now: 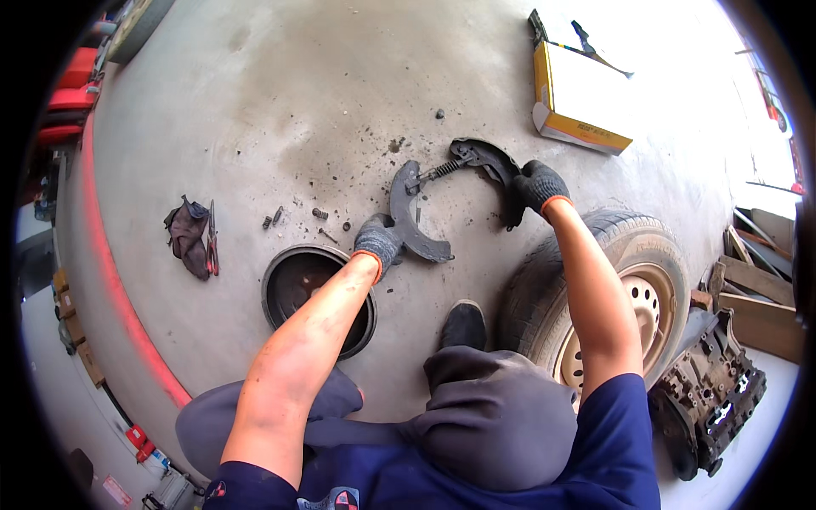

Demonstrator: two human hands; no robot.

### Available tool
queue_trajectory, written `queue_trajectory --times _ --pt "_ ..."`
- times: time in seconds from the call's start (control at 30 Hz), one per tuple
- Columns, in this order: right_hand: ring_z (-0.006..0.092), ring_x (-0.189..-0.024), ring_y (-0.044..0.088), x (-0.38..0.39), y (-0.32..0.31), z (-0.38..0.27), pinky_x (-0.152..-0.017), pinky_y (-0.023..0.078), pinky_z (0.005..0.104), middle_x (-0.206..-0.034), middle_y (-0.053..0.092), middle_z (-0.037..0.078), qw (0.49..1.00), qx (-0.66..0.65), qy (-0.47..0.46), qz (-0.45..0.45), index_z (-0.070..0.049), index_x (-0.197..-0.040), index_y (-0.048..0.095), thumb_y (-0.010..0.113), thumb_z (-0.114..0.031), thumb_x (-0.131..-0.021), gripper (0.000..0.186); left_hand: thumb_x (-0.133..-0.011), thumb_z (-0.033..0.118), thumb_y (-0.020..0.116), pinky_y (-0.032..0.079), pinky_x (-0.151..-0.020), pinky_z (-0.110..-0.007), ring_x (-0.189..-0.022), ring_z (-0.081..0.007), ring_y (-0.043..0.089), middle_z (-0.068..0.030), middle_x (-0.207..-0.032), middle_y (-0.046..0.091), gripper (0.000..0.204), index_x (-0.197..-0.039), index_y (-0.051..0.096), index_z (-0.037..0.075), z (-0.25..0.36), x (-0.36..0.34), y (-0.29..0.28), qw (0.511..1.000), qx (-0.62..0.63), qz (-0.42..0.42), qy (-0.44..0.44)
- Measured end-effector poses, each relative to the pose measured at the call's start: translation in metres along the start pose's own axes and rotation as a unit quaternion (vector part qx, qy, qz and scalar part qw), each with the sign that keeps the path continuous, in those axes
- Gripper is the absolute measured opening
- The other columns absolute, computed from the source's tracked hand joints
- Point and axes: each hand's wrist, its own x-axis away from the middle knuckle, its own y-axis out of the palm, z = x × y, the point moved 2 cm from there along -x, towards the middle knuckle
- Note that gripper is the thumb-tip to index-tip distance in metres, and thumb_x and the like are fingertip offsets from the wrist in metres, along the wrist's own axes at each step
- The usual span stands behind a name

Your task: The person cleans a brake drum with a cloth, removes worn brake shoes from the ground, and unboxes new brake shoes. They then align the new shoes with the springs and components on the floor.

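Bare concrete floor (280, 110) ahead; wheel (612, 289) blocks right.

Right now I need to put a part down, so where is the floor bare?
Bare concrete lies between the rag and the yellow box, above the scattered bolts. It is crowded around the brake shoes, brake drum and wheel.

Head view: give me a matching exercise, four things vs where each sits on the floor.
Things:
1. brake drum
2. yellow box
3. dark rag
4. wheel with tyre

Places:
A. far, upper right
B. far left, beside red-handled pliers
C. under the left forearm
D. under the right forearm

Pairs: 1-C, 2-A, 3-B, 4-D
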Motion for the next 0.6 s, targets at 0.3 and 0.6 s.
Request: queue_trajectory --times 0.3,0.6 --pt "0.0382 -0.1 0.067 0.01 -0.039 -0.018 -0.092 0.051 0.0439 -0.102 0.071 0.023 0.992 -0.084 -0.087 0.03 -0.004 -0.103 0.072 0.061 -0.031 -0.08 0.037 -0.091 0.026 0.064 0.055 -0.048 -0.037 -0.055 -0.0243 0.066 -0.0167 -0.073 0.066 0.033 -0.101 0.062 -0.005 0.037 0.007 -0.028 0.998 -0.022 0.023 0.057" --pt "0.0357 -0.099 0.069 -0.11 -0.049 -0.18 -0.088 0.052 0.0388 -0.1 0.072 0.022 0.979 -0.061 -0.18 0.072 -0.004 -0.103 0.074 0.073 -0.035 -0.068 0.046 -0.093 0.032 0.058 0.055 -0.054 -0.036 -0.057 -0.0253 0.064 -0.0154 -0.075 0.067 0.034 -0.097 0.065 -0.002 0.126 -0.052 -0.172 0.991 -0.043 0.084 0.093"
